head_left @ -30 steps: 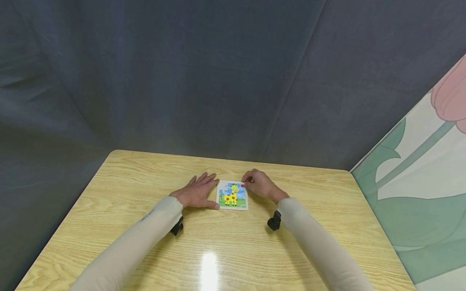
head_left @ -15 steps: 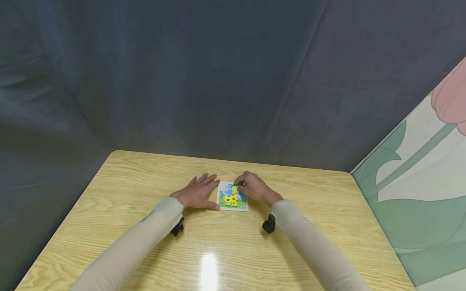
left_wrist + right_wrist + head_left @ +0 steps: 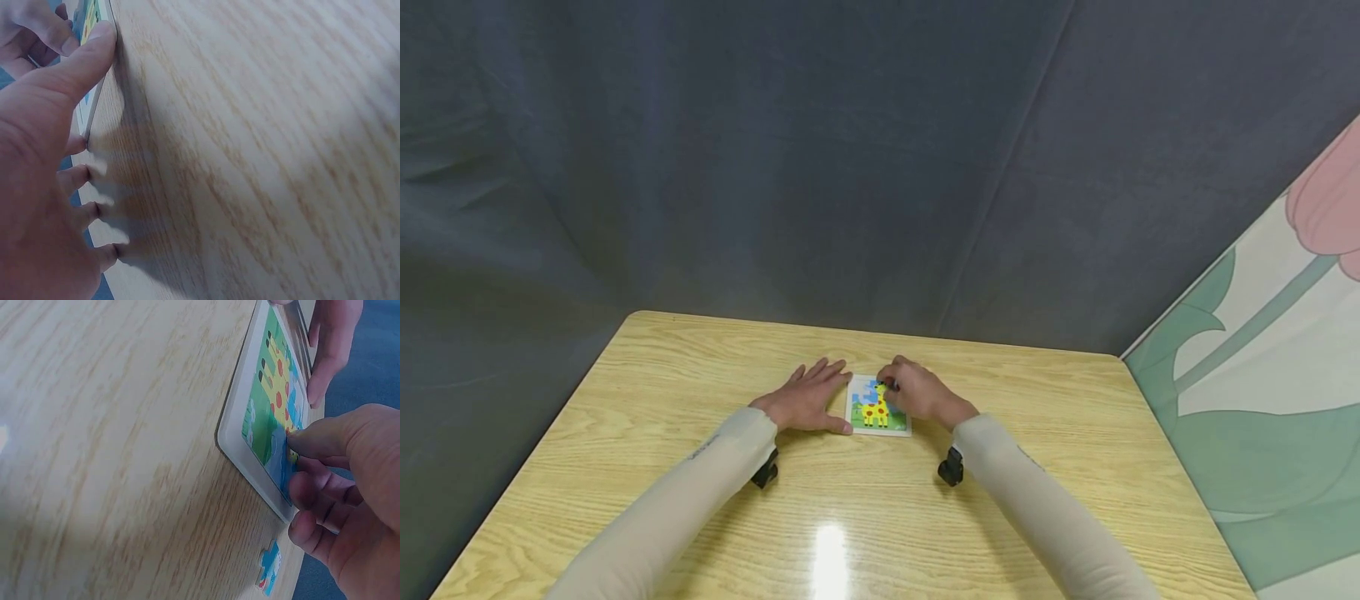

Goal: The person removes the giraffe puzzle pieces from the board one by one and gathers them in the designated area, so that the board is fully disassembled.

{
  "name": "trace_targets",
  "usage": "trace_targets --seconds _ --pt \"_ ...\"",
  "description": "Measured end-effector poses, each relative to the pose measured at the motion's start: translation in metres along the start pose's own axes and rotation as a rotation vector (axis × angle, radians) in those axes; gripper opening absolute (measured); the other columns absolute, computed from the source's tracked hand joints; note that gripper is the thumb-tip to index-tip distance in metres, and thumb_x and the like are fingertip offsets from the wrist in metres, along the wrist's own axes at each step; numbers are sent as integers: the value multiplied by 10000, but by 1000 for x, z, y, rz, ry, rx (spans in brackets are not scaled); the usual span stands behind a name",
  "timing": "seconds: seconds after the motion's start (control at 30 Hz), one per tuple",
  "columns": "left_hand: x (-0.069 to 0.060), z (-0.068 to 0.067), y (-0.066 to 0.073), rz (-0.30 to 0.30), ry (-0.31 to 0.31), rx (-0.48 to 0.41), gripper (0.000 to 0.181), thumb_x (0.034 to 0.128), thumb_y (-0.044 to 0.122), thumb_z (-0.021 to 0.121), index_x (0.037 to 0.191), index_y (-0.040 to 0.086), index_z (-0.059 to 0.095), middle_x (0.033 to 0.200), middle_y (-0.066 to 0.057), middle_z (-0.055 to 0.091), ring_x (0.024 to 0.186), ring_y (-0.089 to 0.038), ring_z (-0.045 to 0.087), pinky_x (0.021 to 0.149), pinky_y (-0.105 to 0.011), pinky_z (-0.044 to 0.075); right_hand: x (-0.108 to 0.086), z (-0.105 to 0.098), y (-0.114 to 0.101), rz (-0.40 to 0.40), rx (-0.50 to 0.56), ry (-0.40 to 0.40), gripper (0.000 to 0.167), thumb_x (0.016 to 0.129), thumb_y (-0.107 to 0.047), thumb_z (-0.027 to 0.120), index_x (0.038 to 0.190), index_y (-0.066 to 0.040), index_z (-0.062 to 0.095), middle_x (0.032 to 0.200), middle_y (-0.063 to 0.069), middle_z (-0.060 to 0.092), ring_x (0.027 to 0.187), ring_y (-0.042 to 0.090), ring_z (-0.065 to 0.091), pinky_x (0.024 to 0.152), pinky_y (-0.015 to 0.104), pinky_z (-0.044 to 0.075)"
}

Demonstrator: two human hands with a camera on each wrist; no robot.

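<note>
1. Head view: giraffe jigsaw in its white frame (image 3: pixel 880 432) lies flat on the wood-grain table (image 3: pixel 1052 392), toward the far edge, between the hands.
2. Left hand (image 3: pixel 805 404): fingers spread, no grasp. Thumb at the jigsaw's near-left corner, index fingertip by the far-left one.
3. Right hand (image 3: pixel 925 392): fingers curled over the far-right part. It covers that corner. Pale patch upper left on the board; can't tell bare slot from printed cloud.
4. Surroundings: dark curtain (image 3: pixel 820 167) behind the table, flower-pattern fabric (image 3: pixel 1285 433) on the right, glare streak (image 3: pixel 830 558) on the near tabletop. Pale sleeves, left (image 3: pixel 677 500) and right (image 3: pixel 1052 517), cut off at the bottom; a black wrist camera at each cuff.
5. Left wrist view: jigsaw nearly edge-on, mostly hidden by the left hand. Thumb rests on the rim, other fingertips down on the wood. Right hand partly cut off at the top-left.
6. Right wrist view: right thumb touches the picture by the giraffe's head, index curled opposite. Can't tell if a piece is pinched; fingers block it. Loose blue piece (image 3: pixel 270 569) with a red patch lies just beside the frame. Far end of the board cut off at the top.
</note>
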State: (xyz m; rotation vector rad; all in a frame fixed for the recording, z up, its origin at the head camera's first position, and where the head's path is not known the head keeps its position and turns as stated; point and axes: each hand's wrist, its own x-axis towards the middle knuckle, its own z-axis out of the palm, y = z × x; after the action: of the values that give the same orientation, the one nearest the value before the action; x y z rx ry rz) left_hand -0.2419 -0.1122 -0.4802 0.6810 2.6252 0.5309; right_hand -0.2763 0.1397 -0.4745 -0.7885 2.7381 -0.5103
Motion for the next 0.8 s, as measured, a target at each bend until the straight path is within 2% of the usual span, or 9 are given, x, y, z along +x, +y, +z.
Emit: trace_targets --seconds 0.27,0.5,0.7,0.8 --pt "0 0 1 2 1 1 967 972 582 719 1700 115 286 1818 -118 113 1693 -400 48 1336 -683 81 1 1 -4 10 -9 -11 325 1007 -185 744 1314 -81 714 1169 78 632 955 182 593 917 428 560" --pt "0 -1 0 1 -4 8 961 984 587 700 1703 112 275 1822 -110 94 1695 -393 28 1333 -690 76 1 -2 -11 35 -42 -41 376 1005 -245 765 1341 -92 697 1231 77 603 1042 200 634 970 452 575" --pt "1 0 0 8 -5 7 961 983 588 700 1703 111 278 1821 -112 99 1694 -397 31 1330 -696 79 2 -3 -13 56 9 -42 354 983 -216 788 1299 -92 690 1204 74 607 1055 205 610 1003 447 556" --pt "1 0 0 9 -6 9 960 985 588 697 1703 111 276 1821 -111 96 1694 -398 30 1330 -697 76 3 -3 -12 54 31 -47 292 982 -197 788 1244 -103 697 1196 69 603 1046 200 604 1005 441 554"
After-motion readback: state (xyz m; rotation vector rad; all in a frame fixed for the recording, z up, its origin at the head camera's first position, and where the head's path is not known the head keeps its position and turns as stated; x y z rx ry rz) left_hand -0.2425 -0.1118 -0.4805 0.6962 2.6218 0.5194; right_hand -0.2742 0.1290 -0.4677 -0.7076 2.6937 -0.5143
